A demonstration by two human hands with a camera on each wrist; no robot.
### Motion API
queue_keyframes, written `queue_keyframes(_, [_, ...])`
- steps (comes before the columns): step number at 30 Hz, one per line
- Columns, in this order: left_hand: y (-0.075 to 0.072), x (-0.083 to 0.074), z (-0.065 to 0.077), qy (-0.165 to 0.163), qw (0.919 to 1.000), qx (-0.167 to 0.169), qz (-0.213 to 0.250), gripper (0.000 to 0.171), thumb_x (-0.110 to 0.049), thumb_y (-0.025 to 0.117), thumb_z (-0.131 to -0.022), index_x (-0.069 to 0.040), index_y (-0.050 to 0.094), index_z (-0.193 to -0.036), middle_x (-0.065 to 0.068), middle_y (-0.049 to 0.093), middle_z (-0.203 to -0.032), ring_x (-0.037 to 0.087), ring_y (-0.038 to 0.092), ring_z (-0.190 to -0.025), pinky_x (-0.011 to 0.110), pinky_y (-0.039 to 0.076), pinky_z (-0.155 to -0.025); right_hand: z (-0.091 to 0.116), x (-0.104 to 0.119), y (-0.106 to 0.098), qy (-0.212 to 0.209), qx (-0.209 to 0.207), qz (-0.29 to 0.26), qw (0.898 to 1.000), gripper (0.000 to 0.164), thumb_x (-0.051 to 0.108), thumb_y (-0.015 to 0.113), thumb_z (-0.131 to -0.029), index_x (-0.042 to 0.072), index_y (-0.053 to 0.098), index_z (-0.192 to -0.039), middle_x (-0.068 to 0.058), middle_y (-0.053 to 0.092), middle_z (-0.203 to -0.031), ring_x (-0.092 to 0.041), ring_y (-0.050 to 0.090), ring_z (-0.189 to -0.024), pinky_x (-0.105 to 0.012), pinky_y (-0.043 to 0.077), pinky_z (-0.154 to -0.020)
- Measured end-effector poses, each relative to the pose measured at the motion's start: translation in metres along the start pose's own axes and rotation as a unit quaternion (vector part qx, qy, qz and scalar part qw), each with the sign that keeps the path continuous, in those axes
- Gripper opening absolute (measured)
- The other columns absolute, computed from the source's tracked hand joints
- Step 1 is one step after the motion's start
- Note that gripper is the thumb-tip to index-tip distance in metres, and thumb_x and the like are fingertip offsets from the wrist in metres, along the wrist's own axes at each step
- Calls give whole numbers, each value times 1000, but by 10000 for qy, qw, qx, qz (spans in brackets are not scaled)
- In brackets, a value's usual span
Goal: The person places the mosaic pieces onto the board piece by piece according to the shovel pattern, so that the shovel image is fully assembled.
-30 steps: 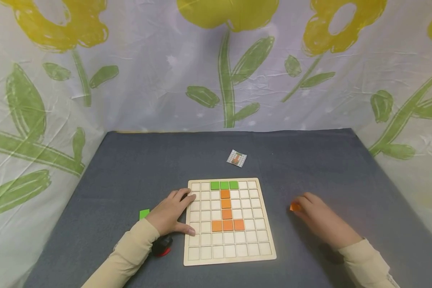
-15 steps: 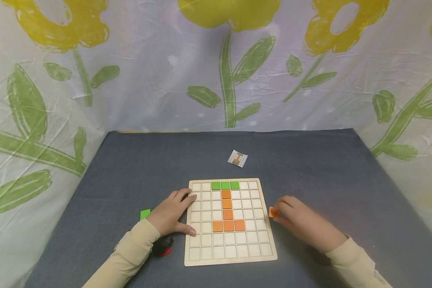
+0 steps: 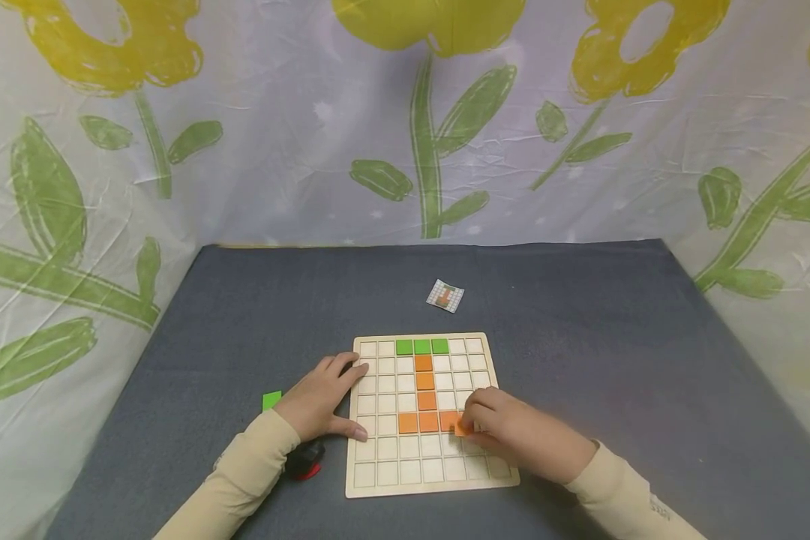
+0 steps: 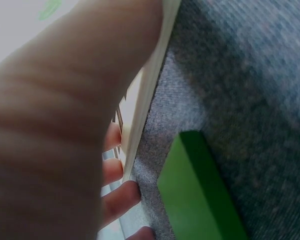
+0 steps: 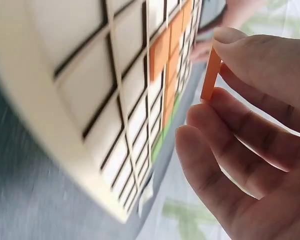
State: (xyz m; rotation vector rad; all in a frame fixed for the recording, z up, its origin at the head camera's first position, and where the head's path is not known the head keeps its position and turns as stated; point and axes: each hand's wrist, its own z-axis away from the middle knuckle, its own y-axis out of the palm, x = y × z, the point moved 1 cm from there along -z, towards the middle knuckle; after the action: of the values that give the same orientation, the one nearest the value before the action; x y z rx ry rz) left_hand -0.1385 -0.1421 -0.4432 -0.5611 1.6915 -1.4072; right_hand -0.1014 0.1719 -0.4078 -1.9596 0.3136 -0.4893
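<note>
A wooden grid board lies on the table. Green tiles fill part of its top row, and orange tiles form a column below with a short row at its foot. My left hand rests on the board's left edge, thumb and fingers spread. Between thumb and fingertips, my right hand pinches a square orange tile. It holds this tile above the lower right part of the board, close to the right end of the orange row. The right wrist view shows the tile edge-on, apart from the board.
Left of my left hand lies a loose green tile, near the board's edge in the left wrist view. A black and red object is partly hidden by the left wrist. Behind the board lies a small pattern card.
My right hand has carried the orange tile leftward from the table on the right, over the board's right edge to above the grid. The left hand has stayed in place.
</note>
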Motion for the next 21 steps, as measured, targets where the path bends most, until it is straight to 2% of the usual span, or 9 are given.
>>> queue_keyframes(7, [-1,0,1,-14,10000,4,22,100,-61,77,-63,-1,48,-138,19,43,-139,38,45,-124,49,45,-96,-15,13,17,-313,368,343,9982,18,14,77,-81,15,61,-90,7,55,-93,-6,54,-86,-12,45,-79])
queue_keyframes(13, [0,-1,0,-12,10000,36,61,100,-60,77,-63,-1,47,-139,19,42,-140,38,44,-125,49,45,-97,-22,19,26,-186,656,456,9966,14,18,74,-84,17,63,-92,8,57,-94,-6,55,-85,-15,47,-78])
queue_keyframes(21, [-2,-1,0,-10,10000,8,58,100,-61,77,-63,-1,48,-138,19,42,-139,37,45,-124,49,46,-96,-25,19,34,-164,731,609,9953,11,21,72,-86,18,63,-92,8,57,-93,-6,55,-85,-16,47,-78])
